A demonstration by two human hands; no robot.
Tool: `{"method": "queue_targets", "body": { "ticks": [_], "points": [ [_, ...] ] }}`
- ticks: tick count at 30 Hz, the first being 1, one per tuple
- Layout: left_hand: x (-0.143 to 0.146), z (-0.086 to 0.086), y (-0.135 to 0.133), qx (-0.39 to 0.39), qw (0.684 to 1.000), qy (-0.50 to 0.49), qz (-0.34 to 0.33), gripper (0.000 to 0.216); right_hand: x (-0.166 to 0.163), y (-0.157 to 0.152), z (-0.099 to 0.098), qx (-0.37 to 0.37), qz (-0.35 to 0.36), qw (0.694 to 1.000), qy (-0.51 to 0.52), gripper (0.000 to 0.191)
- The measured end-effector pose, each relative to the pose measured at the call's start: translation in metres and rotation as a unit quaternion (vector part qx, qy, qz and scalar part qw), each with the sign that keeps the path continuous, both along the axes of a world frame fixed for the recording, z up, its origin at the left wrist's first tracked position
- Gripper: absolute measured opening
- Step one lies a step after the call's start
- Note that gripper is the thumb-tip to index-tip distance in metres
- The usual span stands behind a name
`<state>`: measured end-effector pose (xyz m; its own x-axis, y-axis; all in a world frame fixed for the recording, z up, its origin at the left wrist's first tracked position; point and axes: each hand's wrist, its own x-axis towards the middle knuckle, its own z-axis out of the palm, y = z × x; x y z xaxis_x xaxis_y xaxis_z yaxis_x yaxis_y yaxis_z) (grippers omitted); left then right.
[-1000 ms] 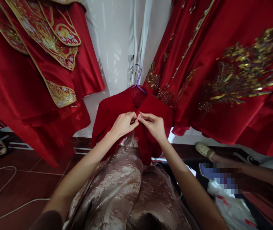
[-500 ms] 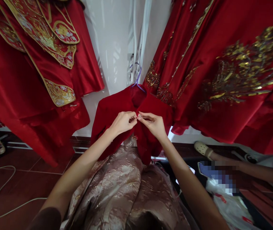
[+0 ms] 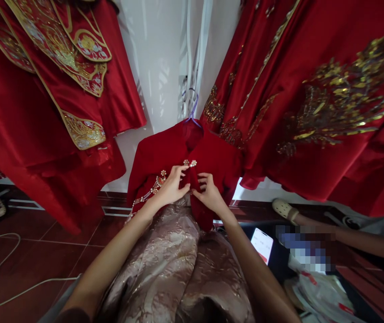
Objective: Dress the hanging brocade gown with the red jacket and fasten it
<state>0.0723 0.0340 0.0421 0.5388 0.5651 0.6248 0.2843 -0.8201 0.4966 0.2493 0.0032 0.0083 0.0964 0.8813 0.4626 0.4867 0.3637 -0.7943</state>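
Observation:
A red velvet-like jacket (image 3: 161, 146) hangs from a purple hanger (image 3: 192, 115). Two flower-shaped beaded clasp pieces (image 3: 190, 163) sit side by side at its upper front. My left hand (image 3: 174, 185) lies on the left front panel, thumb and fingers apart, fingertips just under the clasp. My right hand (image 3: 209, 194) is at the right panel's edge, its fingers slightly curled and apart from the thumb. That thumb is by the lower part of the opening, where a small fastener is mostly hidden. Beaded trim (image 3: 154, 186) runs down the left panel beside my left wrist.
A shiny pinkish-brown skirt (image 3: 165, 264) spreads below the jacket. Red embroidered garments (image 3: 124, 89) hang left, and a sequinned red garment (image 3: 313, 170) hangs right. A lit phone (image 3: 262, 246) and plastic bag (image 3: 326, 291) lie right, near another person's clog (image 3: 284, 211). A cable (image 3: 1, 269) crosses the floor.
Both hands have let go of the upper clasp and moved down the jacket front, fingers now apart. The clasp pieces and the left panel's beaded trim have come into view.

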Motion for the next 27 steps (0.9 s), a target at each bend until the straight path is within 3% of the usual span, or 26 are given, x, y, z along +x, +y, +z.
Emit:
{"method": "queue_targets", "body": {
  "ticks": [3,5,10,13,17,22,24,27],
  "points": [
    [-0.018,-0.02,-0.014,0.038,0.995,0.075,0.058,0.07,0.012,0.003,-0.013,-0.046,0.005,0.998,-0.031,0.028],
    [-0.027,-0.031,-0.02,0.068,0.983,0.13,0.114,0.073,0.016,0.004,-0.011,-0.061,0.001,0.998,-0.02,0.018],
    [-0.034,-0.045,-0.021,0.093,0.945,0.233,0.209,0.067,0.021,-0.015,0.024,-0.121,0.007,0.993,0.011,0.021],
    [-0.035,-0.039,-0.02,0.057,0.947,0.247,0.195,0.058,0.03,-0.036,0.046,-0.141,0.088,0.986,-0.003,0.033],
    [-0.024,-0.015,-0.026,-0.004,0.953,0.26,0.157,0.048,0.044,-0.056,0.061,-0.141,0.129,0.979,-0.072,0.08],
    [0.011,0.014,-0.042,-0.002,0.968,0.228,0.101,0.037,0.051,-0.065,0.071,-0.129,0.132,0.98,-0.079,0.061],
    [0.022,0.012,-0.044,-0.022,0.976,0.199,0.085,0.037,0.052,-0.067,0.074,-0.137,0.154,0.978,-0.038,0.054],
    [0.029,-0.007,-0.04,-0.059,0.98,0.169,0.086,0.047,0.055,-0.069,0.077,-0.171,0.18,0.968,0.026,0.046]
  ]
}}
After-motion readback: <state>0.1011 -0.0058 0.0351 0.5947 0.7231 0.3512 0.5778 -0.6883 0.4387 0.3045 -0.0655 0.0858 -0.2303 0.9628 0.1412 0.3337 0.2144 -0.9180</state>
